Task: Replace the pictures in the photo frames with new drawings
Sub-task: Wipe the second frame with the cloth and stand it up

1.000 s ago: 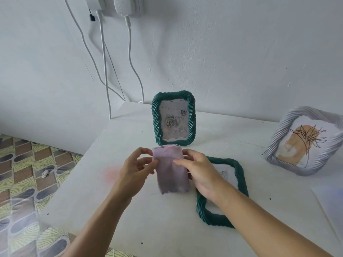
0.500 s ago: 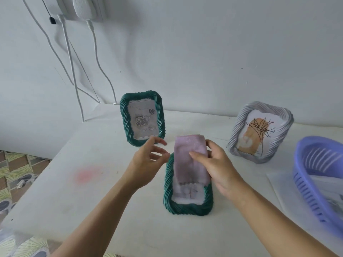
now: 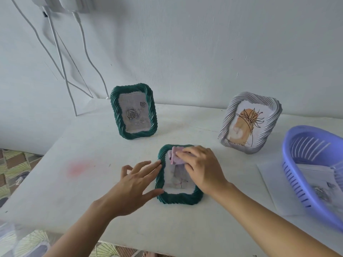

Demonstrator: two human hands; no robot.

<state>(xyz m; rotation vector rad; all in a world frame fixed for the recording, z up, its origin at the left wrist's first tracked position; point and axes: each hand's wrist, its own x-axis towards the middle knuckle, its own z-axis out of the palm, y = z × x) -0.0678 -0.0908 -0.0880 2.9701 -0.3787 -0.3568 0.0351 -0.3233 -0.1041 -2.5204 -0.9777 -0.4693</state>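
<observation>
A green frame (image 3: pixel 177 198) lies flat on the white table (image 3: pixel 92 182), picture side up. My right hand (image 3: pixel 202 167) presses a crumpled pale purple cloth (image 3: pixel 175 157) onto the top of its glass. With straight fingers, my left hand (image 3: pixel 135 184) touches the frame's left edge. A second green frame (image 3: pixel 134 111) with a rose picture stands upright behind. At the back right a white frame (image 3: pixel 249 123) with a plant drawing leans.
A purple slotted basket (image 3: pixel 313 173) holding papers sits at the right edge, on top of a white sheet (image 3: pixel 272 190). White cables (image 3: pixel 61 58) hang down the wall at the back left. The table's left edge drops to a patterned floor (image 3: pixel 13 164).
The cloth was held up in both hands. My left hand let it go, and my right hand brought it down onto the lying frame. My left hand moved to the frame's left edge.
</observation>
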